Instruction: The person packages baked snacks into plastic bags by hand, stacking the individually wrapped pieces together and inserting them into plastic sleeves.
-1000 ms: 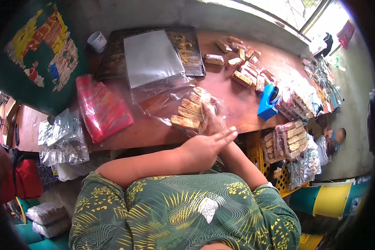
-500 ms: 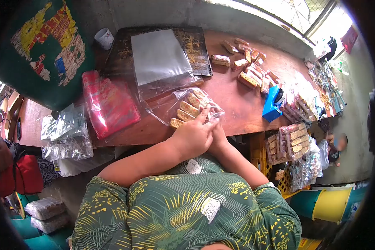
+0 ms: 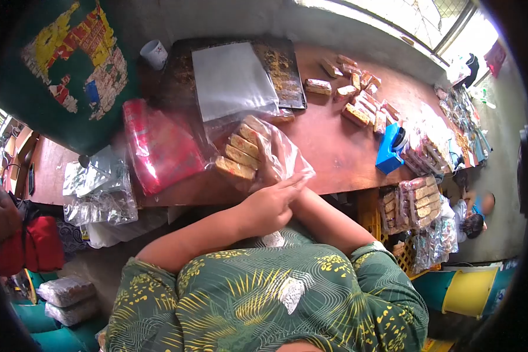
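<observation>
A clear plastic bag (image 3: 266,139) holds several wrapped bars (image 3: 239,149) in a slanted row above the table's front edge. My right hand (image 3: 284,154) is inside the bag, beside the bars, with its fingers blurred by the film. At the bag's mouth, my left hand (image 3: 268,207) is closed on the film, its fingers reaching across my right wrist. Behind the bag, a stack of clear flat bags (image 3: 232,79) lies on a dark tray (image 3: 287,73).
Loose wrapped bars (image 3: 364,100) lie at the back right, near a blue tape dispenser (image 3: 389,149). Packed bars (image 3: 418,202) stand over a yellow crate (image 3: 406,257). A red plastic packet (image 3: 158,149) and a white cup (image 3: 154,54) are left. A person (image 3: 475,214) is at the far right.
The bag and bars have moved left and tilted more upright. My left hand has shifted from over the bars to the bag's mouth, and my right hand has gone deeper inside.
</observation>
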`<state>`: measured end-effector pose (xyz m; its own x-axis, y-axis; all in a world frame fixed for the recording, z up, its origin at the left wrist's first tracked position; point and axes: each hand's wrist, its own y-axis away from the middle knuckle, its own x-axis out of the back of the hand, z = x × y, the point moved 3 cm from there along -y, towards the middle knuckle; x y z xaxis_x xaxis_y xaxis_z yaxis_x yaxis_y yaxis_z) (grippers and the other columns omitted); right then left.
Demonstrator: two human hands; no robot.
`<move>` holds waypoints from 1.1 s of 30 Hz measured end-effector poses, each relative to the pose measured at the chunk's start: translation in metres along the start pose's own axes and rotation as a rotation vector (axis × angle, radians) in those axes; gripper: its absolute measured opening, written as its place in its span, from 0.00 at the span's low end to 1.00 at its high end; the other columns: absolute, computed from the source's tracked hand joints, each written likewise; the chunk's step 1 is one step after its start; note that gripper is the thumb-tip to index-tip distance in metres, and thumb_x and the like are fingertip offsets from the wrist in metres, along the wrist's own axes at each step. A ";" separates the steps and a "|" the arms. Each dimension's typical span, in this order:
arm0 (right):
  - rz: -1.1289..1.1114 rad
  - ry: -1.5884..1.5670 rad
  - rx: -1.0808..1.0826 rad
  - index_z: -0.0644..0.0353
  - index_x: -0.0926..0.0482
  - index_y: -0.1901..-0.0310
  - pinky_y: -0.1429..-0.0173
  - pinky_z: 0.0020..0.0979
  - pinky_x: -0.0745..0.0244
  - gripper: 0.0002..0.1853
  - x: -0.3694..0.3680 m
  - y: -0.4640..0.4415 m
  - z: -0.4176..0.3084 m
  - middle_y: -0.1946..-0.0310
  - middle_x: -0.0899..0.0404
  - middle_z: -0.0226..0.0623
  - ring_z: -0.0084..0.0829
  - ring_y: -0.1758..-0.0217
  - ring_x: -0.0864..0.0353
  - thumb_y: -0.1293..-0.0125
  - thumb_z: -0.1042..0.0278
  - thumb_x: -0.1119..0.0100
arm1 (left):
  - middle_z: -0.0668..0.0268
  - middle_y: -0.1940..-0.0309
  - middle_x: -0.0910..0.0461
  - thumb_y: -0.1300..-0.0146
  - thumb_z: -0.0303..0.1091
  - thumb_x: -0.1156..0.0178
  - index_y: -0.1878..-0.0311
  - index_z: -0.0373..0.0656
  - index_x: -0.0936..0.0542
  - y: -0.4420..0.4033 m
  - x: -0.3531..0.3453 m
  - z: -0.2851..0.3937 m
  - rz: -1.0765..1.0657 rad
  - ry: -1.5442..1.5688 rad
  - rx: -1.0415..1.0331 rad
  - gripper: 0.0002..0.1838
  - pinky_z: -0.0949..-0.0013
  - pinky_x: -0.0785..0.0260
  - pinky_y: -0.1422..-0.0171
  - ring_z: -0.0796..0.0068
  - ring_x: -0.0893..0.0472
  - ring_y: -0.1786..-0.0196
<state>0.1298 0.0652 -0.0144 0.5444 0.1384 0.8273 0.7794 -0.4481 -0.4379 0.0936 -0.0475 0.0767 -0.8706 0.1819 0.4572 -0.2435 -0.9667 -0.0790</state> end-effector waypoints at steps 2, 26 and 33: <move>-0.093 0.051 0.097 0.56 0.23 0.29 0.19 0.48 0.37 0.30 0.022 0.015 0.000 0.27 0.26 0.44 0.48 0.22 0.33 0.32 0.61 0.33 | 0.44 0.17 0.42 0.40 0.18 0.47 0.18 0.35 0.39 0.011 0.005 -0.032 0.110 -0.067 -0.071 0.43 0.64 0.40 0.16 0.54 0.38 0.15; -0.103 0.142 -0.116 0.50 0.21 0.33 0.27 0.48 0.30 0.31 0.061 -0.056 0.073 0.40 0.21 0.40 0.46 0.33 0.26 0.38 0.58 0.27 | 0.60 0.47 0.12 0.40 0.33 0.33 0.50 0.47 0.09 0.047 0.094 -0.077 0.348 -0.620 0.202 0.14 0.52 0.24 0.38 0.56 0.14 0.46; -0.103 0.135 -0.318 0.50 0.14 0.43 0.35 0.46 0.22 0.25 0.116 -0.023 0.106 0.46 0.19 0.43 0.48 0.39 0.21 0.37 0.46 0.26 | 0.60 0.56 0.14 0.38 0.31 0.31 0.50 0.46 0.11 -0.002 0.088 -0.006 0.633 -0.402 -0.188 0.13 0.53 0.25 0.40 0.56 0.15 0.48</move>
<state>0.2080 0.1847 0.0542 0.4060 0.0890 0.9095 0.6807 -0.6935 -0.2361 0.0151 -0.0280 0.1114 -0.6549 -0.5093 0.5583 0.1490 -0.8113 -0.5653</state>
